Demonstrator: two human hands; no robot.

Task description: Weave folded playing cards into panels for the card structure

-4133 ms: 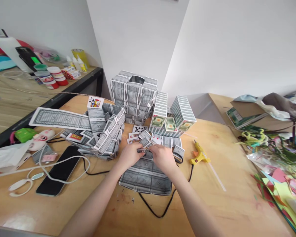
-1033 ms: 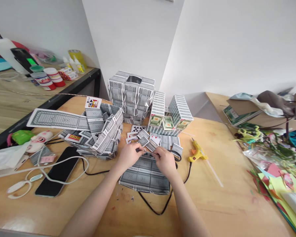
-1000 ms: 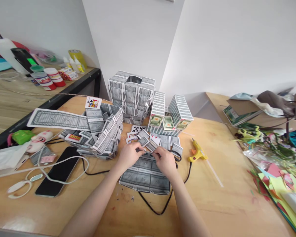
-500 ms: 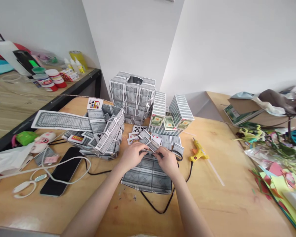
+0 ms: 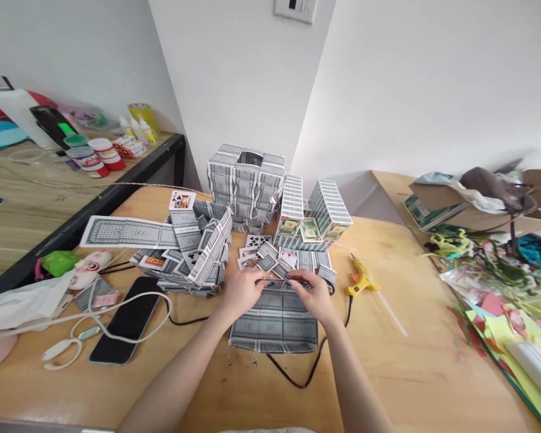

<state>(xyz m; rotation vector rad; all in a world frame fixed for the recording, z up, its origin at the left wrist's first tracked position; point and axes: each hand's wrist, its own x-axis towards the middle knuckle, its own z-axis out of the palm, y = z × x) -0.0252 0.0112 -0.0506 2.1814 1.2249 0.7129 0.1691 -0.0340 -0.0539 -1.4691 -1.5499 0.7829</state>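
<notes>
A panel made of joined playing cards, grey backs up and edges folded upward, lies on the table in front of me. My left hand pinches its far edge near the middle. My right hand grips the same edge a little further right, thumb and fingers closed on the cards. Just beyond my fingers are loose playing cards, some face up. A taller structure built of cards stands behind them. To the left sits an open, partly built card piece heaped with cards.
Stacked card boxes stand behind the loose cards. A yellow glue gun lies to the right, its black cord running beneath the panel. A phone, white cable and scissors lie left. Coloured scraps cover the right side.
The view has shifted slightly, so the scene sits a little lower. The card panel is tilted more open to view, its near fold now showing. Both hands still hold the far edge.
</notes>
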